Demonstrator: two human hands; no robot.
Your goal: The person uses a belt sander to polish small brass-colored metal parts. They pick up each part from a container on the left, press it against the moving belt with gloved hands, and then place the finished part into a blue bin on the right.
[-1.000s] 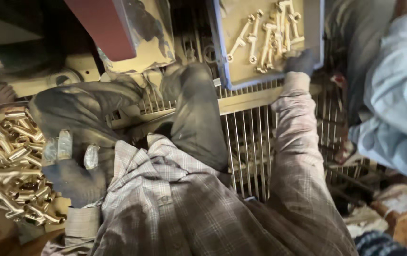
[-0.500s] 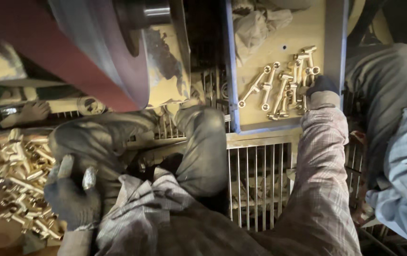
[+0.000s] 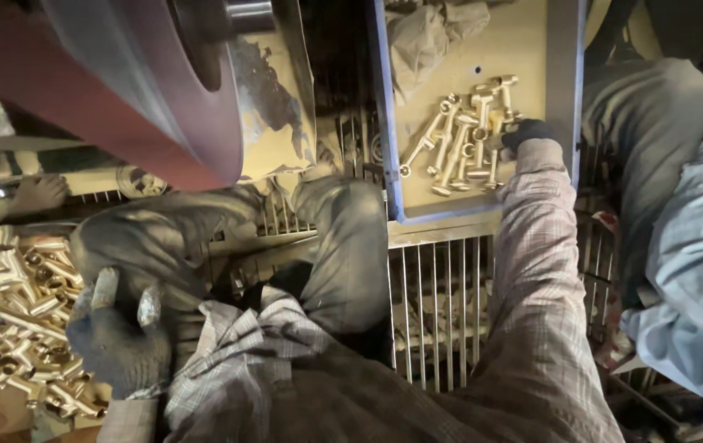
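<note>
Two gloved hands are working at opposite piles. Nearest you, your left hand (image 3: pixel 118 340), in a worn grey glove with bare fingertips, is hanging loosely curled and holding nothing just beside the heap of brass tube fittings (image 3: pixel 19 316). Farther off, your right hand (image 3: pixel 525 131), in a dark glove, is touching the row of polished brass fittings (image 3: pixel 462 139) on the blue-rimmed tray (image 3: pixel 386 156); whether it is grasping one I cannot tell. Judging by this, you are setting down a finished piece; next you need to draw a raw fitting toward the red abrasive belt wheel (image 3: pixel 122 90).
</note>
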